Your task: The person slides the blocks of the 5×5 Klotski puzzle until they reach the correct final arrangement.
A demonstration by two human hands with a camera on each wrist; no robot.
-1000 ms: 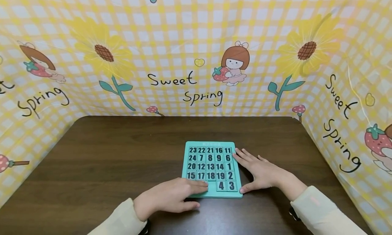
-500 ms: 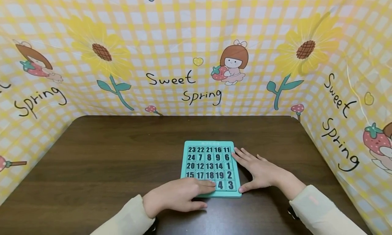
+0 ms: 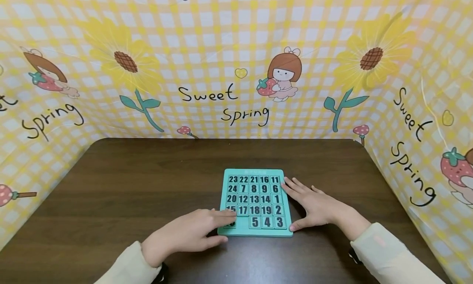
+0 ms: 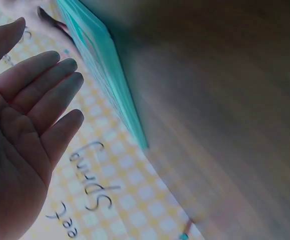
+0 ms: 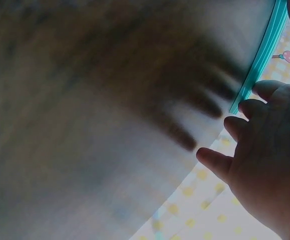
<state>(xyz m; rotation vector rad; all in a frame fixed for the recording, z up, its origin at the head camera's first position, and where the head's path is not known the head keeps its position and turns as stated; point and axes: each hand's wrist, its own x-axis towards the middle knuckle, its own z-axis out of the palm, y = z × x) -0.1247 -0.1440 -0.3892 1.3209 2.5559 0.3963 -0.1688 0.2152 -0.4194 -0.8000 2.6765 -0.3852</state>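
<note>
A turquoise number slide puzzle point(image 3: 255, 233) lies flat on the table, its black-numbered tiles in rows. Its bottom row has an empty slot point(image 3: 242, 223) left of the 5 tile point(image 3: 255, 222), with 4 and 3 further right. My left hand point(image 3: 188, 230) stretches its fingers over the lower left corner, partly hiding the 15 tile point(image 3: 230, 208) and the tile below it. Against the right edge rests my right hand point(image 3: 319, 210), fingers spread along the upper side and thumb at the lower corner. The right wrist view shows those fingers beside the puzzle's edge point(image 5: 260, 62).
The dark wooden table point(image 3: 148, 177) extends around the puzzle. A yellow checked cloth point(image 3: 207, 62) with flower and girl prints encloses the back and both sides.
My left hand first slid right along the bottom row, then drew back left. The third slot there, bare a second ago, now holds the 5 tile. The right hand stayed in place.
</note>
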